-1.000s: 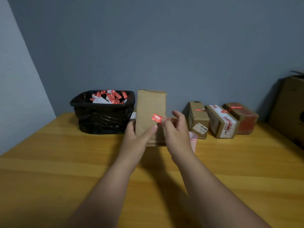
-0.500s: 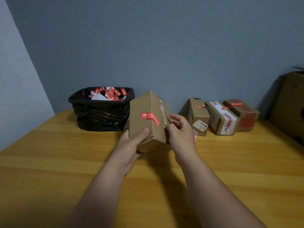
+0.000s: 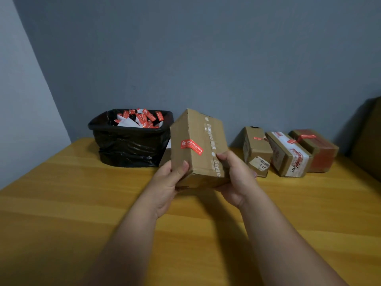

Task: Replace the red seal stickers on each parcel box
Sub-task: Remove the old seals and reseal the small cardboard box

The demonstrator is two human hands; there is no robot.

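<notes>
A brown cardboard parcel box (image 3: pixel 203 162) is held tilted above the wooden table (image 3: pixel 61 213), one corner edge turned toward me. A red seal sticker (image 3: pixel 191 146) lies across that edge. My left hand (image 3: pixel 168 182) grips the box from the lower left, thumb on its left face. From the right, my right hand (image 3: pixel 237 178) grips the box with the thumb on its taped face.
A black-lined bin (image 3: pixel 129 141) with several red sticker scraps stands at the back left. Three parcel boxes (image 3: pixel 256 151), (image 3: pixel 288 155), (image 3: pixel 315 149) with red stickers sit against the wall at right. A large carton (image 3: pixel 369 139) is at the far right edge.
The red sticker, pinched in my right fingers a second ago, now sits across the box's edge. The box has been turned and tilted, and both hands now hold it.
</notes>
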